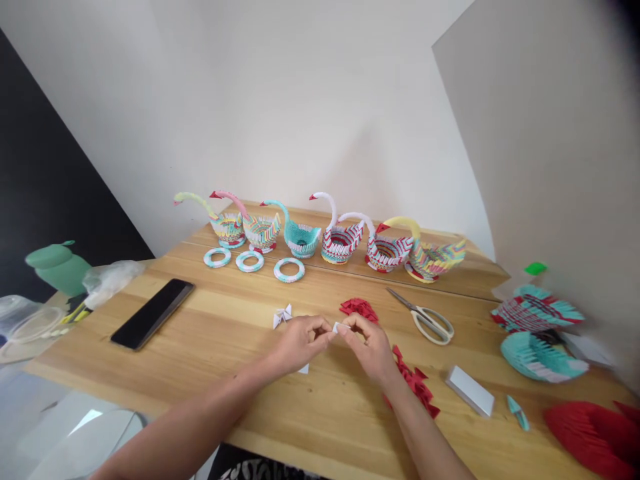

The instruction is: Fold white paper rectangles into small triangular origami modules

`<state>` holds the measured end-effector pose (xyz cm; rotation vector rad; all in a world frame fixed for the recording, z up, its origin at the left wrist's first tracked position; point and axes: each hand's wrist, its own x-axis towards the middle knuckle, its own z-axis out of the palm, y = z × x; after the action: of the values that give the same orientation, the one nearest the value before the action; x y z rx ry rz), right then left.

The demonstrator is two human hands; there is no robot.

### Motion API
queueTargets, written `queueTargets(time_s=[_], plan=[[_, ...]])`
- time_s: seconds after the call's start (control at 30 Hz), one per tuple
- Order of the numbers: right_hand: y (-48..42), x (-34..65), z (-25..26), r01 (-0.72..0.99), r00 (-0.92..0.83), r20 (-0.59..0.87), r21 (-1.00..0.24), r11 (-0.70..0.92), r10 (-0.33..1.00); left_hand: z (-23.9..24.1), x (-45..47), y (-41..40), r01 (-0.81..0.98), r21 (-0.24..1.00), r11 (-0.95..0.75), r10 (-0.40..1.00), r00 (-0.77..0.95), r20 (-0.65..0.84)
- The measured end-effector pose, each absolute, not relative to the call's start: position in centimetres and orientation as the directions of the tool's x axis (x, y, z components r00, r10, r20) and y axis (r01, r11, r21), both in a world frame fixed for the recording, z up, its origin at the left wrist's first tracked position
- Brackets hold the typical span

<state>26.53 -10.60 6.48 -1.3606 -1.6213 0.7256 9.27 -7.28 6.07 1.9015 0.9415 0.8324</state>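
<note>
A small piece of white paper (341, 327), partly covered by fingers, is pinched between my two hands above the table. My left hand (299, 345) grips its left side with closed fingertips. On the other side, thumb and forefinger of my right hand (369, 348) press on it. Behind my left hand lie a few folded white paper pieces (283, 315). Another flat bit of white paper (304, 369) shows from beneath that hand. A cluster of red folded paper pieces (358, 308) sits just beyond my right hand, and a second red pile (417, 385) is partly hidden by my right forearm.
Several paper swans (301, 239) line the back, with paper rings (289, 270) before them. Scissors (429, 321) and a white stack of paper (471, 391) lie right; a phone (153, 313) lies left. More folded paper shapes (543, 357) crowd the right edge.
</note>
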Motion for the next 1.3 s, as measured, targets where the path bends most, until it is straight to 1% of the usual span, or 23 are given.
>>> queueTargets(time_s=[0.07,0.17,0.4,0.53,0.63,0.8,0.9,1.0,1.1,1.17,1.3], plan=[[-10.52,26.56,6.28,0.450,-0.001,0.236,-0.868,0.211,0.972,6.09,9.25,-7.20,0.283,0.879,-0.383,0.842,0.498,0.206],[-10.47,26.56,6.00,0.448,-0.018,0.230,-0.868,0.214,0.973,5.93,9.18,-7.07,0.289,0.866,-0.407,0.843,0.484,0.235],[-10.80,26.30,6.07,0.529,-0.087,0.312,-0.790,0.309,0.946,6.12,9.06,-7.25,0.308,0.849,-0.428,0.830,0.507,0.235],[-10.66,26.34,5.95,0.505,-0.095,0.307,-0.805,0.312,0.947,6.24,9.06,-7.27,0.303,0.839,-0.452,0.824,0.503,0.262],[-10.54,26.46,5.75,0.492,-0.063,0.305,-0.819,0.296,0.950,6.10,9.06,-7.25,0.311,0.831,-0.460,0.828,0.489,0.275],[-10.83,26.50,5.64,0.546,-0.026,0.394,-0.764,0.344,0.919,6.08,9.03,-7.29,0.315,0.826,-0.468,0.824,0.492,0.280],[-10.87,26.46,5.58,0.538,-0.019,0.428,-0.757,0.370,0.904,6.09,9.03,-7.20,0.287,0.845,-0.451,0.829,0.485,0.277],[-10.69,26.47,5.47,0.492,-0.007,0.390,-0.800,0.343,0.921,5.94,9.08,-7.07,0.274,0.861,-0.430,0.837,0.477,0.266],[-10.62,26.50,5.46,0.453,-0.045,0.345,-0.829,0.327,0.937,5.81,9.15,-7.08,0.290,0.851,-0.437,0.836,0.481,0.266],[-10.67,26.50,5.48,0.466,-0.072,0.360,-0.813,0.350,0.930,5.87,9.16,-7.22,0.311,0.832,-0.460,0.824,0.499,0.269],[-10.78,26.40,5.41,0.535,-0.082,0.430,-0.742,0.404,0.899,6.36,9.12,-7.62,0.365,0.783,-0.504,0.801,0.536,0.265]])
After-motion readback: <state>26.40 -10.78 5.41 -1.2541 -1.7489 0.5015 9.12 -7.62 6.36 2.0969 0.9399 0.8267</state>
